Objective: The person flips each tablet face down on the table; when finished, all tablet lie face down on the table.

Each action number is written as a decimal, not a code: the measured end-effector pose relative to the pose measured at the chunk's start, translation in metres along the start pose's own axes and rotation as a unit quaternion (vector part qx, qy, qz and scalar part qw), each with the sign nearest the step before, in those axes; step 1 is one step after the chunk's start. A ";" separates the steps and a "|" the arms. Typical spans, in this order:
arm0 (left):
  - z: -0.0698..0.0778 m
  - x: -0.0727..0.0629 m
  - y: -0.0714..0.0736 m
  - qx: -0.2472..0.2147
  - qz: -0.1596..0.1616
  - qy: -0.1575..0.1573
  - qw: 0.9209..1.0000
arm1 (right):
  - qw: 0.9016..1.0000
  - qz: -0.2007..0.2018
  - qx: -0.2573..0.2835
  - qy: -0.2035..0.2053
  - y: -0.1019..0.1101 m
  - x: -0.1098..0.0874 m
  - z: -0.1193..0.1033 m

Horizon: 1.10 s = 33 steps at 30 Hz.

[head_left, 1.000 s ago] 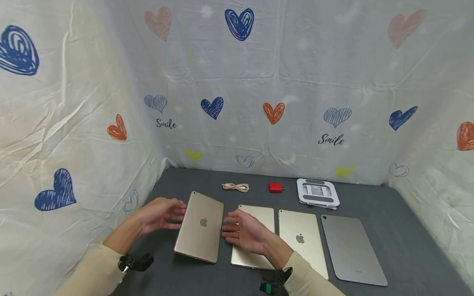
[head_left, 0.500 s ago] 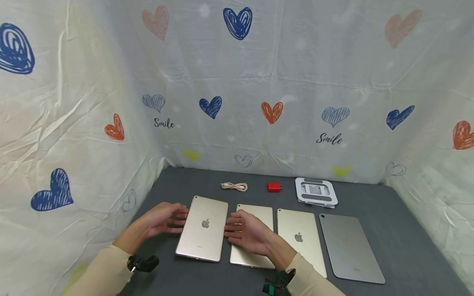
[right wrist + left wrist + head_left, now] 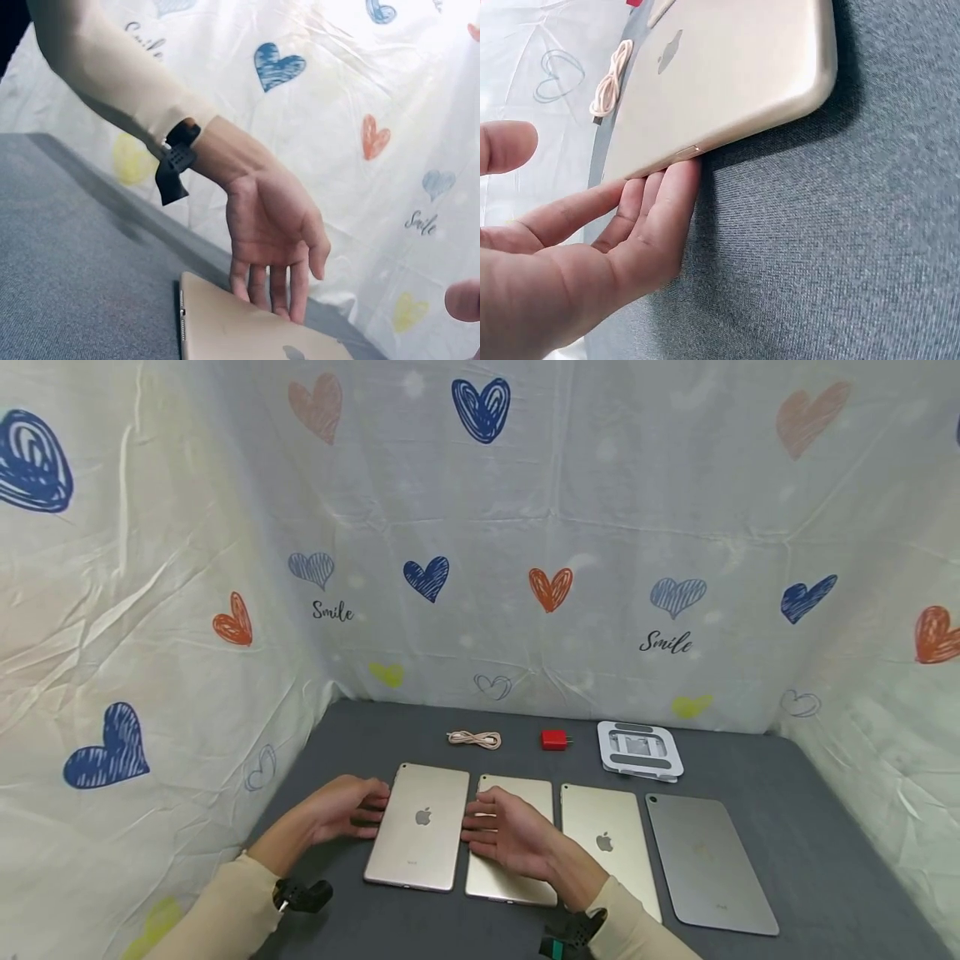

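Note:
A gold tablet (image 3: 417,847) lies back side up between the two hands, leftmost of a row. My left hand (image 3: 341,814) touches its left long edge; in the left wrist view the fingertips (image 3: 679,176) sit right under that edge, thumb raised away. At the opposite edge are the fingers of my right hand (image 3: 521,835), nearly straight, the hand over a second gold tablet (image 3: 521,789) and hiding part of it. The right wrist view shows the left hand (image 3: 270,225) across the tablet (image 3: 225,322), its fingertips partly hidden behind the edge.
Right of these lie another gold tablet (image 3: 611,814) and a grey tablet (image 3: 712,864). Behind the row are a coiled cable (image 3: 474,740), a red charger plug (image 3: 553,740) and a folded white-and-grey stand (image 3: 641,752). A heart-patterned curtain (image 3: 555,485) surrounds the grey table (image 3: 810,810).
The gold tablet between the hands has come down from a tilted, raised pose to lie flat, shifting slightly right. Both hands have moved a little right with it.

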<state>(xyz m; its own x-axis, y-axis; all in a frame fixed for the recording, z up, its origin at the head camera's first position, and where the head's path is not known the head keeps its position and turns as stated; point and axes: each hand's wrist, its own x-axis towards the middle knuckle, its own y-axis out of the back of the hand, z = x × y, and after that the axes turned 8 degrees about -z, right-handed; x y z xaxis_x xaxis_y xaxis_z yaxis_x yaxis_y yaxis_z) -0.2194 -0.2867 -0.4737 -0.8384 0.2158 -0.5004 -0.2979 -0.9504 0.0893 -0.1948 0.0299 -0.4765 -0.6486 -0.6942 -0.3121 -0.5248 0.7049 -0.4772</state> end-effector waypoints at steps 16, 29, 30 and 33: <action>0.003 -0.016 0.007 0.087 -0.024 -0.027 0.996 | 1.000 -0.008 0.007 0.010 0.010 -0.024 -0.009; 0.057 -0.099 0.049 0.211 0.058 -0.180 0.959 | 0.967 -0.034 -0.218 0.129 0.072 -0.169 -0.075; 0.066 -0.109 0.051 0.240 0.083 -0.197 0.947 | 0.954 -0.032 -0.255 0.155 0.077 -0.182 -0.083; 0.090 -0.138 0.056 0.328 0.176 -0.265 0.890 | 0.887 0.030 -0.393 0.238 0.087 -0.220 -0.104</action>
<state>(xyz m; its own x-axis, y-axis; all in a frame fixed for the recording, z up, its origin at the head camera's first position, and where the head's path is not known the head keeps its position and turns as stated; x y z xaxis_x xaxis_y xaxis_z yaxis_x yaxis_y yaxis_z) -0.1615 -0.3498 -0.3226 -0.9781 0.1715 0.1181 -0.0315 -0.6823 0.7303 -0.1554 0.2592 -0.3638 -0.7501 -0.6431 0.1540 -0.5818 0.7525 0.3086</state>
